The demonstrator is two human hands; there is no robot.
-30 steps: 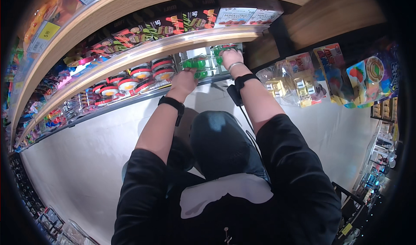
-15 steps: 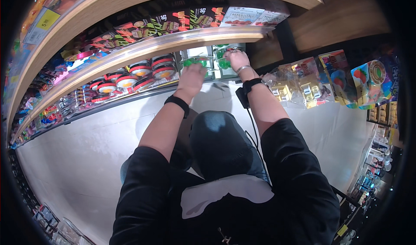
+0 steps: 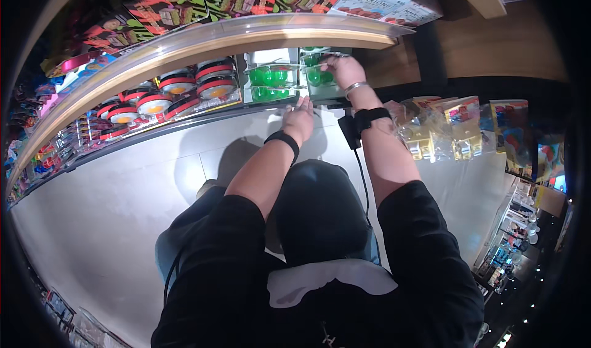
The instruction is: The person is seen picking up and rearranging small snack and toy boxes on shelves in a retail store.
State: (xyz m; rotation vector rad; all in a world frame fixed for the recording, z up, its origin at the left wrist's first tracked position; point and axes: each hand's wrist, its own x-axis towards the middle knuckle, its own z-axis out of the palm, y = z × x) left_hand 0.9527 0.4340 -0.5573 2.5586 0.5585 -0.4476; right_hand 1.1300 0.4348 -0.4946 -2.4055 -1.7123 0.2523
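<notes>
On the low shelf, two white boxes side by side hold clear packs with shiny green balls. The left box's green packs (image 3: 271, 77) lie uncovered. My right hand (image 3: 346, 72) reaches over the right box, its fingers bent and closed at the upper edge of a clear pack of green balls (image 3: 316, 76); the fingertips are partly hidden. My left hand (image 3: 298, 121) is in front of the shelf's front edge, just below the boxes. Its fingers are stretched out toward them, holding nothing.
Round red-and-white packs (image 3: 175, 83) are stacked left of the green ones. A wooden shelf board (image 3: 265, 43) with a clear lip overhangs them, bearing dark printed boxes (image 3: 246, 0). Clear bags (image 3: 455, 129) hang at the right. A black cable (image 3: 363, 176) hangs from my right wrist.
My left hand has moved off the left green packs, to the right and back toward me, uncovering them. My right hand stays at the right box. The view has shifted closer to the shelf.
</notes>
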